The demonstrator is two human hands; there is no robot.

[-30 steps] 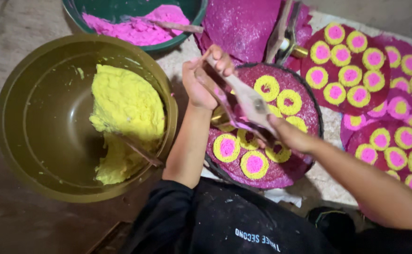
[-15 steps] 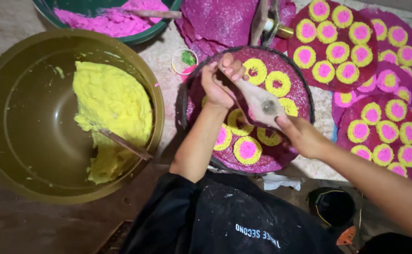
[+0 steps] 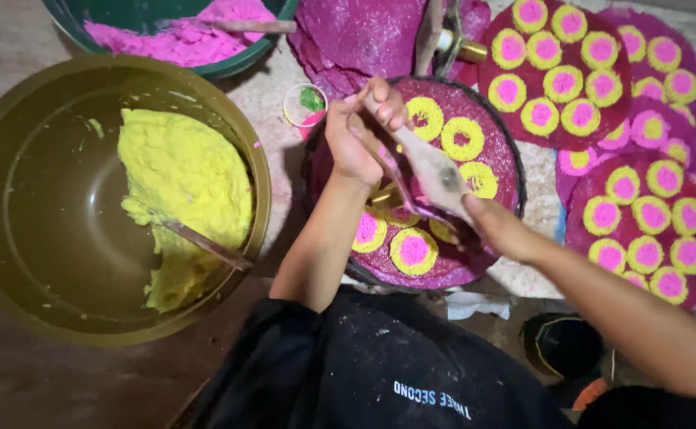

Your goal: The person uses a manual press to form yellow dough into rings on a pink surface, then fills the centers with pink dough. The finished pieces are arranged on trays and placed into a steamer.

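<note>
- Left hand (image 3: 357, 131) curled shut around a thin stick over the round magenta tray (image 3: 500, 163).
- Right hand (image 3: 497, 226) gripping a flat spatula (image 3: 435, 168).
- Yellow dough (image 3: 183, 187) in olive bowl (image 3: 14, 262) alongside.

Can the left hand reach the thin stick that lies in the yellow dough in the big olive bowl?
Probably yes. The left hand is over the round dark tray, beside the big olive bowl. Nothing stands between it and the thin stick, but its grip holds a spoon-like tool.

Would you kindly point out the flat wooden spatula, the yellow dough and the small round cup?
flat wooden spatula (image 3: 435, 168), head view, on its broad blade.
yellow dough (image 3: 181, 175), head view, middle of the mound.
small round cup (image 3: 304, 104), head view, on its open top.
</note>
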